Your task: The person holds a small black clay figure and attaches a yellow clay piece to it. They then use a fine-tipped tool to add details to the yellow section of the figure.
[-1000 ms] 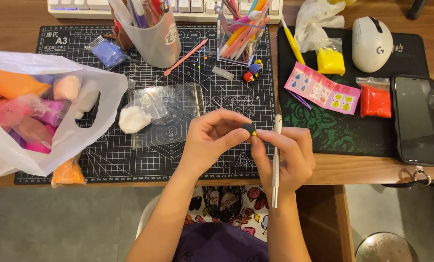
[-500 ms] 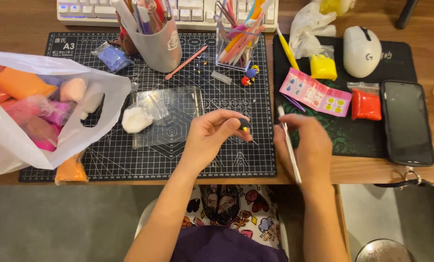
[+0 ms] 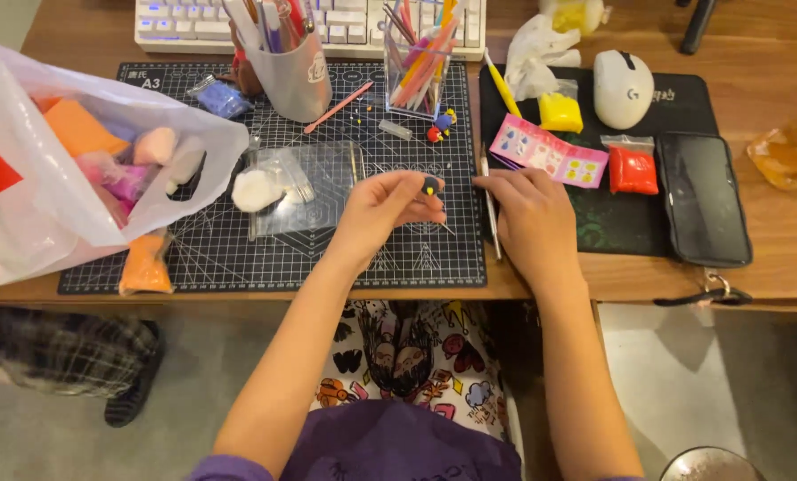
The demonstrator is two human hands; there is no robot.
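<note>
Now the person's right hand (image 3: 527, 218) lies flat on the cutting mat (image 3: 327, 258), fingers loose, laying down the thin metal modelling tool (image 3: 489, 207) that it held upright a second ago. That tool rests under its fingertips, along the mat's edge. Just beside it, the left hand (image 3: 382, 207) pinches a tiny dark clay piece (image 3: 430, 186) with a yellow spot between thumb and forefinger, raised slightly above the mat; what shape it has is too small to tell. Beyond that pinch sit a clear plastic sheet (image 3: 314, 183) and a white clay lump (image 3: 256, 190). The tooling seems paused, with the piece kept in hand.
</note>
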